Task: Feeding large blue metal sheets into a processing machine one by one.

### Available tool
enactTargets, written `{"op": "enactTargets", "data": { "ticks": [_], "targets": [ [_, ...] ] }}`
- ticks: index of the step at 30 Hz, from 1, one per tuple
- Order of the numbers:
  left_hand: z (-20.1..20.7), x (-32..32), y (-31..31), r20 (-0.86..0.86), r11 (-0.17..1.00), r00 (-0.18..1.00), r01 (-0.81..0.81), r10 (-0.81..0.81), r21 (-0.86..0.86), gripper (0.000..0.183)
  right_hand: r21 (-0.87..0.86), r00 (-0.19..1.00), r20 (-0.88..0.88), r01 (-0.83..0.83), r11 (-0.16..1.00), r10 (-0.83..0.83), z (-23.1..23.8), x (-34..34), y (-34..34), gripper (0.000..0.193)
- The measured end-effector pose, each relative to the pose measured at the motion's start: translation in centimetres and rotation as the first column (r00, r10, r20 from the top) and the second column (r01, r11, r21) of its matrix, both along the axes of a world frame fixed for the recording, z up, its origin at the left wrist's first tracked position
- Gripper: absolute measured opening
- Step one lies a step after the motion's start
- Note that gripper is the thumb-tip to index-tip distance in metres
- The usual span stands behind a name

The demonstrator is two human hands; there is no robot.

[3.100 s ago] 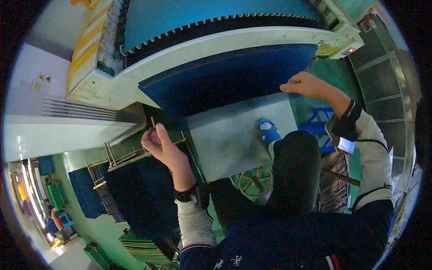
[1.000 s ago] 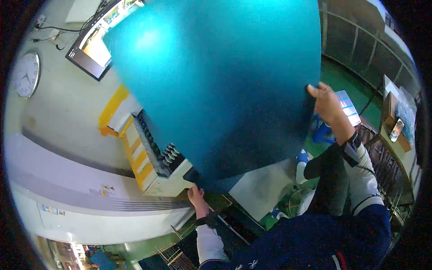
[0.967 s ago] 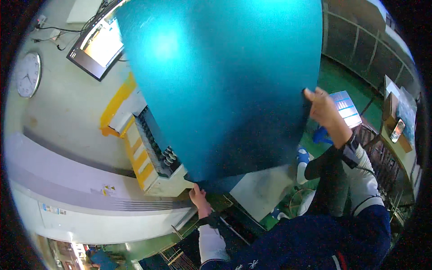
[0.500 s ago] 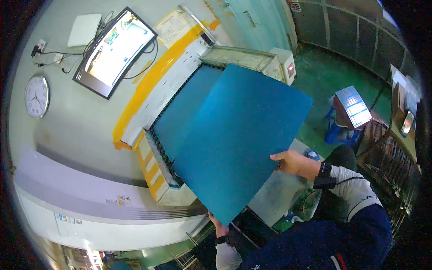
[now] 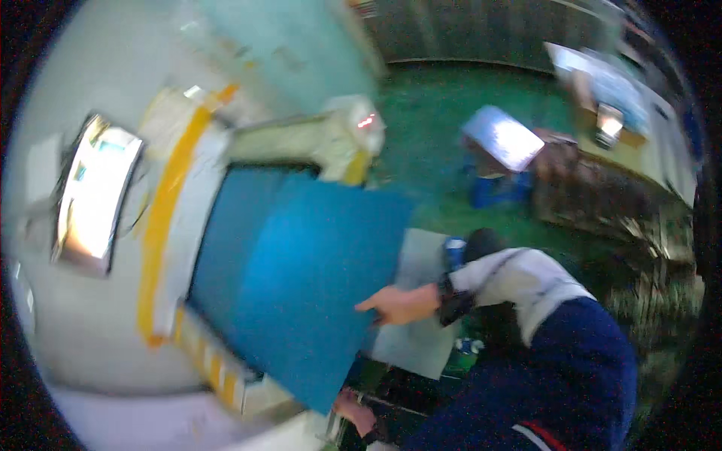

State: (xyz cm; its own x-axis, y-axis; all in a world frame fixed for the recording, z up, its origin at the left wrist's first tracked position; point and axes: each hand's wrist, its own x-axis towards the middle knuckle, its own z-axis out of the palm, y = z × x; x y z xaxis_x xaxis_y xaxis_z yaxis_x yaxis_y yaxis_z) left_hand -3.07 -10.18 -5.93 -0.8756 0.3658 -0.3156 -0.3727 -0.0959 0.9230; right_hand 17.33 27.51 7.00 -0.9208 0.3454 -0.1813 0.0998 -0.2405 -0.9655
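A large flat blue sheet (image 5: 323,255) slopes out toward me from a bed between two side rails. Its far part overlies a second, darker blue surface (image 5: 233,218) in that bed. My right hand (image 5: 402,304) grips the sheet's right edge, thumb on top and the other fingers hidden beneath. Low in the picture, my left hand (image 5: 353,412) is closed at the sheet's near corner; motion blurs its fingers. A dark band circles my right wrist.
A yellow-striped rail (image 5: 214,368) borders the bed on the near left. At its far end stands a box with red lights (image 5: 359,124). A pale grey panel (image 5: 414,301) lies below my right hand. Rightward are a blue stool (image 5: 500,188) and a cluttered table (image 5: 639,146). A lit monitor (image 5: 98,195) hangs left.
The view has swung right, so the bed and monitor appear farther left. Both hands still hold the blue sheet, which now covers less of the picture.
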Motion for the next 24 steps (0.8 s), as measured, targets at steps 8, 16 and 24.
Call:
{"op": "enactTargets", "data": {
  "ticks": [8, 16, 24],
  "targets": [
    [-0.4, 2.7, 1.1, -0.221, 0.907, 0.969, -0.191, 0.113, -0.376, 0.036, -0.593, 0.963, 0.120, 0.263, 0.761, -0.240, 0.3, -1.1, -2.2, 0.030],
    [-1.8, 1.0, 1.2, -0.378, 0.858, 0.925, -0.212, 0.022, -0.469, 0.042, -0.475, 0.946, 0.200, 0.322, 0.819, -0.255, 1.2, -2.6, -2.2, 0.031],
    [-3.4, -1.0, 1.3, -0.559, 0.737, 0.818, -0.294, -0.136, -0.608, 0.048, -0.543, 0.965, 0.168, 0.260, 0.798, -0.201, 1.5, -2.9, -1.7, 0.040]
  ]
}}
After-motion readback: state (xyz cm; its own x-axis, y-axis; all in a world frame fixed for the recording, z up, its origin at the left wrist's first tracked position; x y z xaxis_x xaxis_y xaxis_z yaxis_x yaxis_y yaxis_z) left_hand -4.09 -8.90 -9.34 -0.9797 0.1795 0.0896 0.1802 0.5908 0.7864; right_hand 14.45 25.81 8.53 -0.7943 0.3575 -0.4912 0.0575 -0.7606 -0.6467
